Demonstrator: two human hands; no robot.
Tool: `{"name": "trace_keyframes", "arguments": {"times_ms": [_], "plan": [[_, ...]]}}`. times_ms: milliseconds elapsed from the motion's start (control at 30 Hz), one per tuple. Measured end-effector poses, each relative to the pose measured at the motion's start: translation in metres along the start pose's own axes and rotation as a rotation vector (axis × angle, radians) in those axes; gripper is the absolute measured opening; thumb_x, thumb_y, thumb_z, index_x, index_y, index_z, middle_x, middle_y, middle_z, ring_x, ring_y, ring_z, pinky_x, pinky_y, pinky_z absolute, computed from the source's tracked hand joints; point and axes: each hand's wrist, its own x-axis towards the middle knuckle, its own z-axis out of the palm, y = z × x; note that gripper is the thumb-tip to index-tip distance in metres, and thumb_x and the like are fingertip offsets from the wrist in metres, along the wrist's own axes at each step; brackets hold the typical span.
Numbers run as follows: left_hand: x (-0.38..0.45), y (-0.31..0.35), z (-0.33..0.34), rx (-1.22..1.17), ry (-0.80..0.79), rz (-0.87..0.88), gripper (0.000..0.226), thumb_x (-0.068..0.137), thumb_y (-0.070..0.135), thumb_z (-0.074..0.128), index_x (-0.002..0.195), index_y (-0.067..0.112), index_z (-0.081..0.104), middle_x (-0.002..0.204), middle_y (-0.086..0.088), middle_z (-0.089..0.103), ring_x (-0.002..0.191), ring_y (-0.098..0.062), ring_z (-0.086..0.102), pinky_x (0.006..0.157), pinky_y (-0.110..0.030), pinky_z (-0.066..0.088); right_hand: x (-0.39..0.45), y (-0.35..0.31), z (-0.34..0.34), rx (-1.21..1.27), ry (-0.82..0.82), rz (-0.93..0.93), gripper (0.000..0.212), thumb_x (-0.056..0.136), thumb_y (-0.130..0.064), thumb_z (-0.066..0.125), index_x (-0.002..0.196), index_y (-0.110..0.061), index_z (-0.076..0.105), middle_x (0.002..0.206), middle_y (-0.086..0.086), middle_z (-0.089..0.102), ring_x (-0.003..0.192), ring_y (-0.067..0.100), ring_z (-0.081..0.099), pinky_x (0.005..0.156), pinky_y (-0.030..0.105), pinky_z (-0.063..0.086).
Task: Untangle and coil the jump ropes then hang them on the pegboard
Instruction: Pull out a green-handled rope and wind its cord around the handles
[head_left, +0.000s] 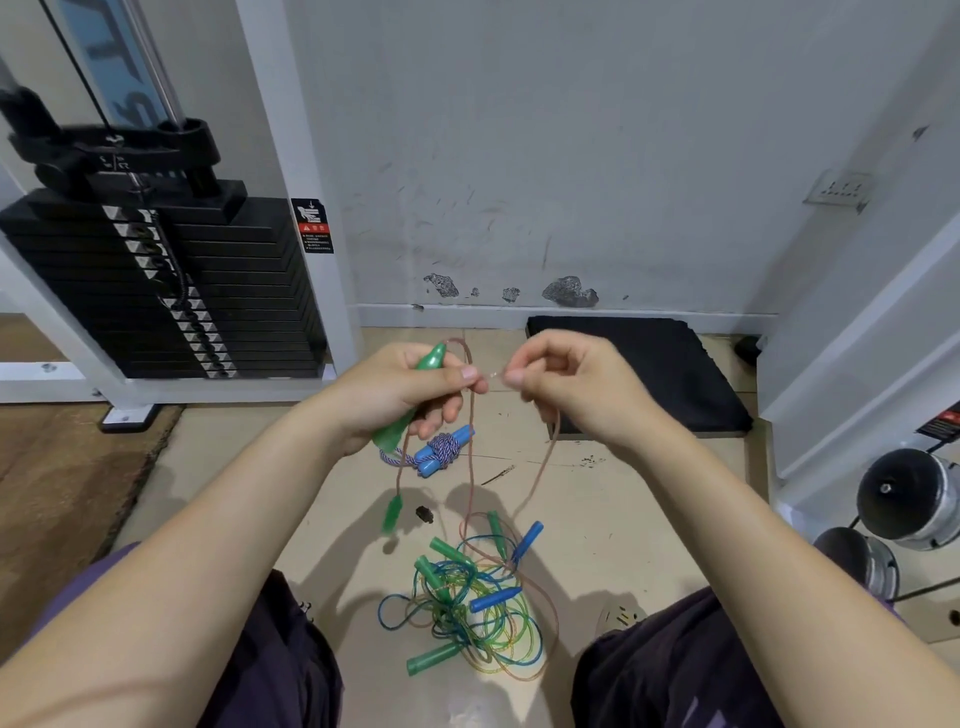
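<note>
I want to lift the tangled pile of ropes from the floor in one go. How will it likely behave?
The tangled pile is probably floppy: its thin cords lie in loose loops. Loops would likely sag and the handles dangle. The pinkish cord rising to both hands probably tugs along.

even indoor light | soft floor shadows | fisheye edges | slight blur

The tangled rope pile (467, 608) lies on the floor (623, 499) between the person's knees. A coiled rope bundle (441, 451) lies behind it, nearer the wall. The weight stack (156, 280) stands far left; the mat (649, 374) lies right, against the wall.
</note>
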Motion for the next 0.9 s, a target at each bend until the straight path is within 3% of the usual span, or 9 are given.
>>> {"name": "trace_keyframes", "arguments": {"times_ms": [100, 167, 267, 367, 433, 533, 633, 700, 900], "plan": [[-0.002, 0.005, -0.017, -0.031, 0.083, 0.044, 0.025, 0.084, 0.028, 0.066, 0.090, 0.004, 0.069, 0.056, -0.003, 0.054, 0.038, -0.010, 0.041, 0.041, -0.018, 0.034, 0.004, -0.002, -0.022, 0.084, 0.290, -0.019, 0.009, 0.091, -0.006, 0.064, 0.086, -0.012, 0.061, 0.063, 0.003, 0.058, 0.048, 0.015, 0.049, 0.052, 0.020, 0.042], [-0.003, 0.004, -0.020, -0.032, 0.108, 0.058, 0.027, 0.083, 0.030, 0.066, 0.089, 0.003, 0.068, 0.054, -0.002, 0.053, 0.037, -0.010, 0.038, 0.040, -0.017, 0.033, 0.004, -0.002, -0.034, 0.168, 0.344, -0.027, 0.008, 0.093, -0.007, 0.062, 0.094, -0.013, 0.057, 0.067, 0.004, 0.060, 0.053, 0.017, 0.051, 0.056, 0.020, 0.044], [-0.002, 0.001, -0.011, -0.001, 0.087, 0.032, 0.025, 0.085, 0.028, 0.066, 0.089, 0.003, 0.067, 0.053, -0.002, 0.051, 0.035, -0.009, 0.036, 0.040, -0.018, 0.029, 0.002, -0.001, -0.026, 0.142, 0.127, -0.031, 0.021, 0.087, -0.007, 0.071, 0.101, -0.018, 0.059, 0.071, 0.003, 0.063, 0.057, 0.017, 0.052, 0.062, 0.025, 0.046], [-0.001, -0.002, 0.007, 0.018, 0.018, 0.001, 0.018, 0.094, 0.019, 0.062, 0.085, 0.003, 0.062, 0.052, -0.002, 0.052, 0.034, -0.009, 0.036, 0.041, -0.021, 0.028, -0.003, -0.003, 0.001, 0.094, -0.142, -0.020, 0.026, 0.080, -0.005, 0.078, 0.097, -0.019, 0.064, 0.075, 0.006, 0.064, 0.055, 0.010, 0.052, 0.051, 0.018, 0.043], [-0.001, -0.002, 0.015, 0.010, -0.005, -0.002, 0.019, 0.096, 0.016, 0.060, 0.081, 0.005, 0.057, 0.052, -0.002, 0.053, 0.034, -0.010, 0.037, 0.041, -0.022, 0.028, -0.003, -0.004, 0.011, 0.070, -0.199, -0.020, 0.021, 0.081, -0.003, 0.076, 0.089, -0.018, 0.064, 0.071, 0.003, 0.062, 0.052, 0.006, 0.050, 0.045, 0.013, 0.038], [-0.001, 0.002, 0.011, -0.005, -0.004, 0.001, 0.019, 0.098, 0.018, 0.057, 0.091, 0.002, 0.064, 0.054, -0.003, 0.053, 0.037, -0.011, 0.041, 0.044, -0.021, 0.034, 0.001, -0.006, 0.003, 0.026, -0.017, -0.039, 0.017, 0.086, -0.001, 0.070, 0.080, -0.015, 0.062, 0.063, -0.003, 0.060, 0.052, 0.012, 0.047, 0.049, 0.021, 0.039], [-0.002, 0.004, 0.000, -0.023, 0.024, -0.025, 0.018, 0.096, 0.018, 0.058, 0.094, 0.002, 0.067, 0.056, -0.003, 0.052, 0.045, -0.013, 0.046, 0.060, -0.028, 0.046, 0.003, -0.006, -0.017, 0.089, 0.242, -0.061, 0.014, 0.093, -0.004, 0.062, 0.084, -0.013, 0.057, 0.063, -0.001, 0.056, 0.049, 0.014, 0.046, 0.053, 0.026, 0.040], [-0.002, 0.001, -0.003, -0.031, 0.037, -0.040, 0.016, 0.095, 0.018, 0.060, 0.090, 0.004, 0.067, 0.054, -0.003, 0.051, 0.046, -0.014, 0.047, 0.069, -0.035, 0.047, 0.003, -0.006, -0.025, 0.143, 0.270, -0.068, 0.011, 0.095, -0.006, 0.060, 0.088, -0.013, 0.056, 0.068, 0.003, 0.060, 0.051, 0.016, 0.049, 0.054, 0.026, 0.043], [-0.001, -0.004, 0.008, -0.099, -0.068, -0.076, 0.020, 0.084, 0.028, 0.066, 0.083, 0.008, 0.064, 0.054, -0.004, 0.050, 0.045, -0.016, 0.046, 0.054, -0.029, 0.048, -0.002, -0.003, -0.001, 0.029, -0.183, -0.025, 0.022, 0.083, -0.008, 0.076, 0.098, -0.019, 0.066, 0.076, 0.008, 0.064, 0.061, 0.016, 0.053, 0.055, 0.024, 0.044]]}}
